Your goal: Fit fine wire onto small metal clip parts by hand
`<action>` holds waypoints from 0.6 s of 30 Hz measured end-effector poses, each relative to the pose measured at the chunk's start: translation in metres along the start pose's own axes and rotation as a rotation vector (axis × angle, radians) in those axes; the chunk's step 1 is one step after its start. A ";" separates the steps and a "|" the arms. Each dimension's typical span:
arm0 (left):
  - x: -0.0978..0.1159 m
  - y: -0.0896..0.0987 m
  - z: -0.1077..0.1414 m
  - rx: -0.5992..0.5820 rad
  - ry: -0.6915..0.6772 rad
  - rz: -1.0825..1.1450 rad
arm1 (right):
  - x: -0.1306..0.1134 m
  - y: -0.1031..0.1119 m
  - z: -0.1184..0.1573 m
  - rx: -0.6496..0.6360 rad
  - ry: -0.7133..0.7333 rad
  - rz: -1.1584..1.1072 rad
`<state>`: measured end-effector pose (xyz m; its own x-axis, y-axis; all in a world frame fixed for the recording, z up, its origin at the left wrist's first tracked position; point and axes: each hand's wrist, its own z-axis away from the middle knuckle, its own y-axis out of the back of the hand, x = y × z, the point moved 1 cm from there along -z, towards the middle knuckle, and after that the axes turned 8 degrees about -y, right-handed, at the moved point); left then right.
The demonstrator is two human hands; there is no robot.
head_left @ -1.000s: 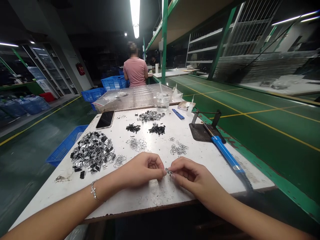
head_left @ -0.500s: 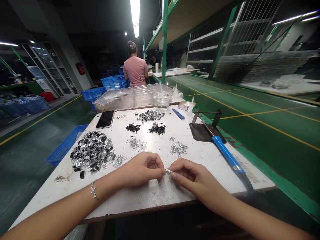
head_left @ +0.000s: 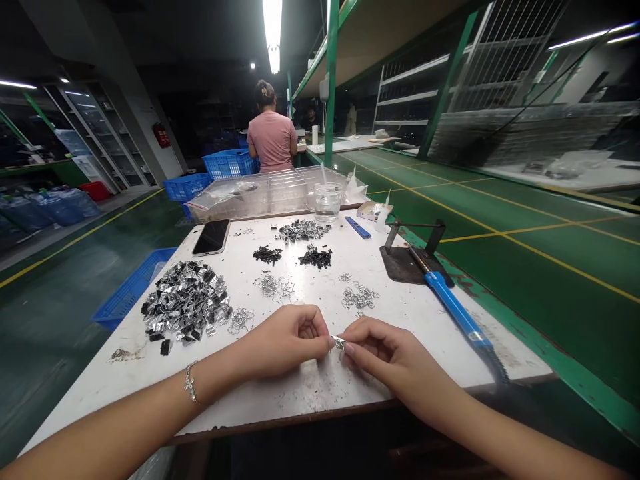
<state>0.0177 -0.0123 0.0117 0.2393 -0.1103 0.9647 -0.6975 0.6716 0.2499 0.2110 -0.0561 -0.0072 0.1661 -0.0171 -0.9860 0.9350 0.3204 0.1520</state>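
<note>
Small metal part [head_left: 339,343] is up between our hands, over the near side of the desk [head_left: 410,307] — left hand [head_left: 300,337] has its grip pinched on one end, right hand [head_left: 383,347] on the other. Our fingertips hide both ends, so we can't read its full shape. Just beyond our knuckles: loose heaps of bent wire bits [head_left: 360,297], then two black piles [head_left: 315,258]. Big black-and-silver heap [head_left: 185,300] sits left, past our forearm. Soldering iron [head_left: 457,310] lies on its stand [head_left: 407,267] at right — cord end near our right forearm. Phone [head_left: 211,237] and glass jug [head_left: 328,202] sit farther back.
</note>
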 end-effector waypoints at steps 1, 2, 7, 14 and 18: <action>0.000 -0.001 0.000 0.006 0.001 -0.001 | 0.000 0.000 0.000 -0.002 0.002 0.001; 0.000 -0.001 0.000 0.012 0.002 -0.002 | 0.001 0.000 0.000 -0.001 0.004 0.006; 0.000 -0.002 0.000 0.030 -0.004 0.001 | 0.002 -0.001 -0.001 0.021 0.022 0.046; -0.002 -0.004 -0.001 0.048 -0.012 -0.011 | 0.002 -0.001 -0.001 0.036 0.028 0.059; -0.003 -0.004 -0.001 0.057 -0.018 -0.020 | 0.003 0.000 -0.001 0.028 0.006 0.024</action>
<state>0.0208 -0.0142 0.0079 0.2416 -0.1369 0.9607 -0.7299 0.6267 0.2728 0.2111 -0.0554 -0.0103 0.1871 -0.0035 -0.9823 0.9392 0.2938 0.1779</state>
